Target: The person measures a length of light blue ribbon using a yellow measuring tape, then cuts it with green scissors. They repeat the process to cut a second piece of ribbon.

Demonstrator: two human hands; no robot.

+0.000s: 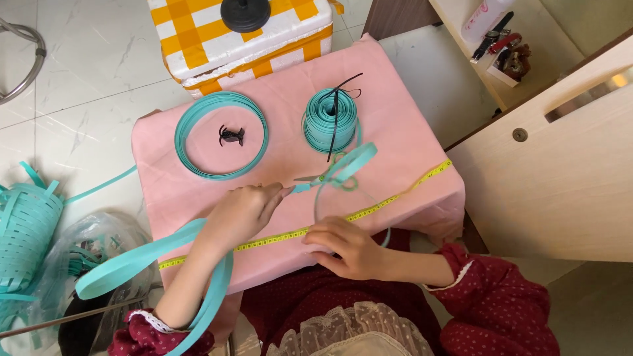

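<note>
Scissors (326,177) with teal handles lie on pink surface (409,138), left hand (241,212) pinching their tip end, teal strap (142,260) draped over that arm. Right hand (349,247) pressed flat, fingers together, on yellow tape measure (395,198). Orange-white checked box (198,39) behind; teal spool (331,118) mid-surface.

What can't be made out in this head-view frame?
- Left hand fingertips hide where the teal strap ends.
- Scissors: handles hidden by looped strap.
- Right hand covers part of the yellow tape measure.
- Woven basket: cut off by left edge.
- Shelf items: too small.
</note>
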